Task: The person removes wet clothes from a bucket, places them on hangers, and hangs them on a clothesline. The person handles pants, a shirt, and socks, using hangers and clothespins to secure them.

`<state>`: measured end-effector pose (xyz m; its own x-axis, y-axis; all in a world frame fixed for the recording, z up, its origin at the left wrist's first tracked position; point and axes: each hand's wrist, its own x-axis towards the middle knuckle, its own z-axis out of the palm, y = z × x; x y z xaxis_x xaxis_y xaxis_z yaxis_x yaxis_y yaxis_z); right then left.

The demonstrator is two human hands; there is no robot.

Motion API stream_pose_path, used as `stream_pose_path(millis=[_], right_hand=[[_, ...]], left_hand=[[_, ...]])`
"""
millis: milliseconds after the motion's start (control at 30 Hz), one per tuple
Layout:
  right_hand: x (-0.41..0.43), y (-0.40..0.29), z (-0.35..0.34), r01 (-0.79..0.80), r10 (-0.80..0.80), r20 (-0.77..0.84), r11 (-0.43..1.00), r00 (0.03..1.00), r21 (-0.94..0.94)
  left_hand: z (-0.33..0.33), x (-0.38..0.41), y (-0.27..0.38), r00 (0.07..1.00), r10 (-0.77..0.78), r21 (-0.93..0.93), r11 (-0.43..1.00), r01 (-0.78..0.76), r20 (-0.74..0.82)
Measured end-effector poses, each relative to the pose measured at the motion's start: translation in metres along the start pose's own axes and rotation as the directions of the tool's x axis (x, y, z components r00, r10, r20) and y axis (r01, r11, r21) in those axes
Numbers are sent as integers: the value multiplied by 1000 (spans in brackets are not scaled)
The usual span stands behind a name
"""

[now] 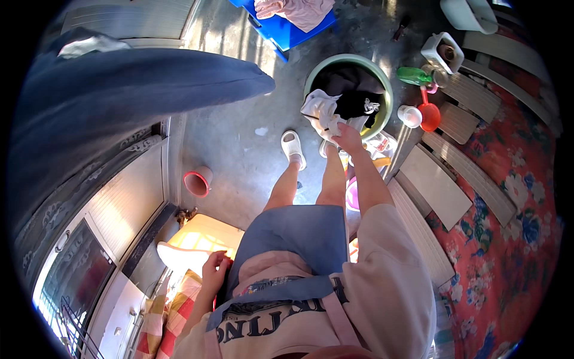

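My right hand (347, 137) is closed on the near edge of a white garment (319, 112). Part of that garment drapes over the rim of a pale green round tub (388, 85), which stands on the floor in front of my feet. Dark clothes (347, 80) fill the tub, and a small white bunched piece (371, 106) lies among them. Down by my left hip hangs my left hand (215, 268), its fingers loosely bent and apart, with nothing visible in it. A pale padded seat (184, 256) is close to it.
A blue plastic table (289, 38) bears pink cloth (300, 12). Right of the tub are a white cup (409, 116), a red ladle (429, 117) and a green bottle (412, 76). Dark blue fabric (134, 85) hangs at left. A red-rimmed bucket (197, 181) lies on the floor.
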<state>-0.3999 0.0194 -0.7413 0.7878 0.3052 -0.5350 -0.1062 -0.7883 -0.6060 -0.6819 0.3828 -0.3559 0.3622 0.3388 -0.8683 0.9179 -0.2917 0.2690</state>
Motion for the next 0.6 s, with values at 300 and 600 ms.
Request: stream_pose_path(millis=[300, 600], right_hand=[[-131, -122, -108, 194, -193, -111, 981, 975, -2], [-227, -229, -137, 275, -207, -304, 940, 930, 204]], left_hand=[[33, 50, 139, 676, 733, 159, 660, -735, 81], [180, 52, 222, 771, 622, -570, 685, -453, 135]])
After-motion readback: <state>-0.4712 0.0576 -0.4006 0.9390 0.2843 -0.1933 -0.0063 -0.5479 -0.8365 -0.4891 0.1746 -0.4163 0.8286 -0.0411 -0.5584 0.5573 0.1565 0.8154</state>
